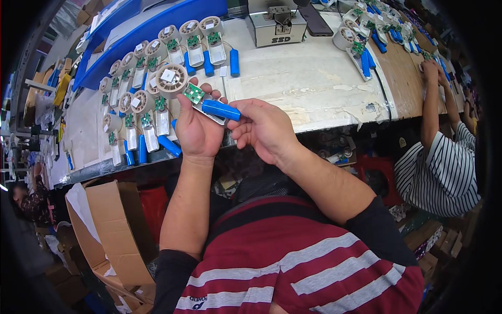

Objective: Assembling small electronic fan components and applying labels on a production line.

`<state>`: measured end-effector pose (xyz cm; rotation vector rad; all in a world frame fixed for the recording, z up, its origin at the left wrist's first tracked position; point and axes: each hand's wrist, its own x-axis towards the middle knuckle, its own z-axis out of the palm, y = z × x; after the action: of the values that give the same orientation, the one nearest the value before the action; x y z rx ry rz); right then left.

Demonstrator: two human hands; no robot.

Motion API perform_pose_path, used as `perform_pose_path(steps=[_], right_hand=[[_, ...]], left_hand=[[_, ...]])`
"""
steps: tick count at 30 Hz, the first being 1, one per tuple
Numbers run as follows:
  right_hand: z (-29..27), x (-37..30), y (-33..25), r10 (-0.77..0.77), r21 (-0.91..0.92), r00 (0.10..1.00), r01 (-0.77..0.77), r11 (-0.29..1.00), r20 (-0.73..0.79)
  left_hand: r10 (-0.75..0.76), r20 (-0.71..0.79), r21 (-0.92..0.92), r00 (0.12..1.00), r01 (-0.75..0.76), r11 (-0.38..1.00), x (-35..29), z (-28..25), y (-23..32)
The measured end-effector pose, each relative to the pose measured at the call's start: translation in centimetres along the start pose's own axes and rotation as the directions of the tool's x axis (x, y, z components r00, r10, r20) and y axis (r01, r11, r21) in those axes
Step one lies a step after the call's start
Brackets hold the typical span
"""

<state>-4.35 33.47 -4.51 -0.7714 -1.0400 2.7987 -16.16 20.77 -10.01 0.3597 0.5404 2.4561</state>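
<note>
Just over the table's near edge, my left hand cradles a partly assembled handheld fan, its fingers wrapped beneath. The unit has a round beige fan head with a white square at its centre, a green circuit board and a pale handle shell. My right hand pinches the end of a blue cylindrical battery between thumb and fingers. The battery lies tilted over the handle shell; whether it touches the inside I cannot tell. Similar fan units with dangling blue batteries stand in rows to the left.
A metal box-shaped device and a dark phone sit at the back of the worn white table. Blue bins line the far left. More fan units lie right, near a co-worker's arms. A cardboard box stands below left.
</note>
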Motion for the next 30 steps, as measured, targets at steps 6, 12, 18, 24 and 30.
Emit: perform_pose_path(steps=[6, 12, 18, 24, 30], right_hand=[[0.2, -0.4, 0.7, -0.115, -0.181, 0.991, 0.126, 0.975, 0.072], [-0.3, 0.7, 0.9, -0.449, -0.604, 0.861, 0.494, 0.625, 0.24], [-0.3, 1.6, 0.9, -0.639, -0.672, 0.702, 0.639, 0.374, 0.313], [-0.3, 1.9, 0.6, -0.652, -0.744, 0.607, 0.661, 0.097, 0.455], [-0.1, 2.6, 1.4, -0.754, -0.665, 0.352, 0.732, -0.148, 0.555]], left_hand=[[-0.041, 0.009, -0.054, 0.999, 0.042, 0.998, -0.3, -0.8, 0.1], [-0.127, 0.078, -0.168, 0.989, 0.139, 0.976, 0.6, -1.2, 0.7], [-0.18, 0.068, -0.198, 0.981, 0.19, 0.962, 0.4, -0.9, 0.8], [-0.191, 0.089, -0.178, 0.978, 0.204, 0.963, 0.3, -0.9, 0.9], [-0.247, 0.056, -0.247, 0.967, 0.253, 0.936, 0.4, -1.1, 1.1]])
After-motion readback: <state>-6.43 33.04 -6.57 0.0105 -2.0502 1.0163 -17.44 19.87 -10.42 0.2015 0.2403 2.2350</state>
